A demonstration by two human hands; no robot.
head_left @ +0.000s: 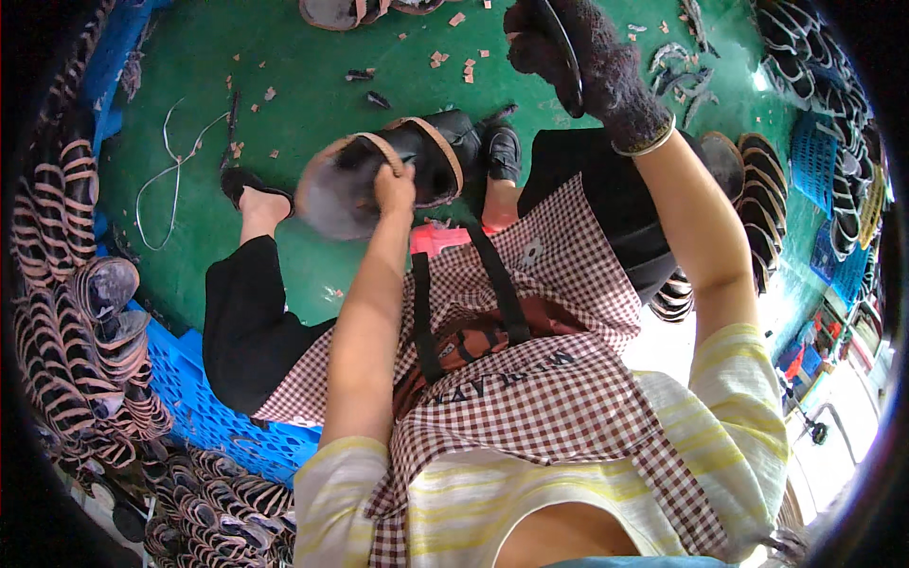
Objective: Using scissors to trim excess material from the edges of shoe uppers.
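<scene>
Low in front of me, my bare left hand [396,187] has its fingers closed on the tan edge of a dark slipper piece [341,194]. That piece has a grey, rounded, dusty-looking end, and tan-edged black parts lie against it on the right. My right hand [601,62], in a dark knitted glove, is raised at the top right. It grips a thin, curved black piece [561,47] seen nearly edge-on, perhaps a sole; the glove hides part of it. The two hands are well apart.
Tall nested stacks of tan-edged slipper pieces [57,312] line the left, beside a blue plastic crate [194,379]. Another stack [760,194] stands by my right leg. Scraps [469,71] and a white cord [177,166] lie on the green floor [312,57].
</scene>
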